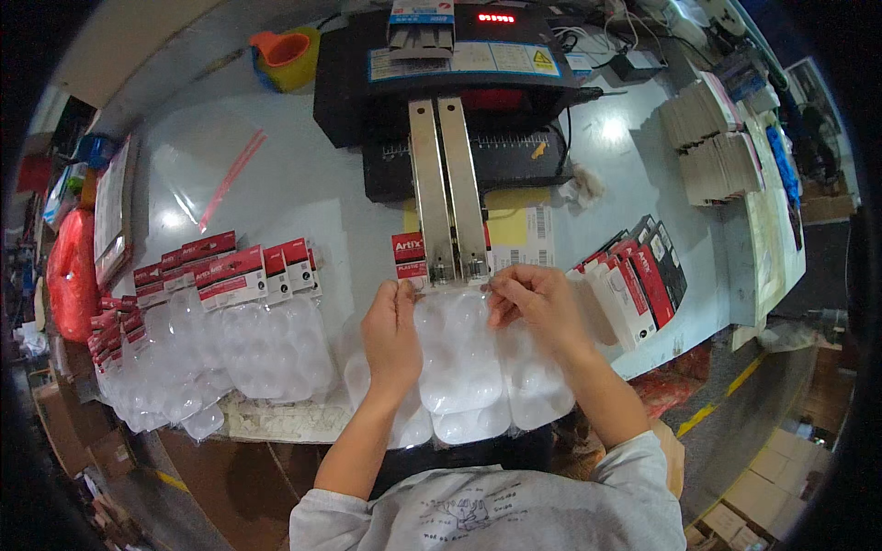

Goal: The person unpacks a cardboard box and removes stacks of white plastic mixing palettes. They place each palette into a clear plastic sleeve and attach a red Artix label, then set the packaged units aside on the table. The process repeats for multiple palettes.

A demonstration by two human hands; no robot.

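In front of me is a white plastic paint palette (459,363) with round wells, in a clear bag. Its top edge lies at the tips of two metal arms (448,184) of a black stapling machine (446,87). My left hand (392,335) is closed on the bag's upper left corner, and the fingers of my right hand (537,303) pinch its upper right corner. A red and white header card (410,255) shows just beyond my left hand, partly hidden by the metal arms. More bagged palettes (537,390) lie beneath and beside this one.
Bagged palettes (276,354) with red header cards are piled on the left. A fanned stack of folded cards (634,289) lies on the right, below bundles of card (712,138). An orange scoop-like container (283,50) stands at the back; a red bag (73,275) is at far left.
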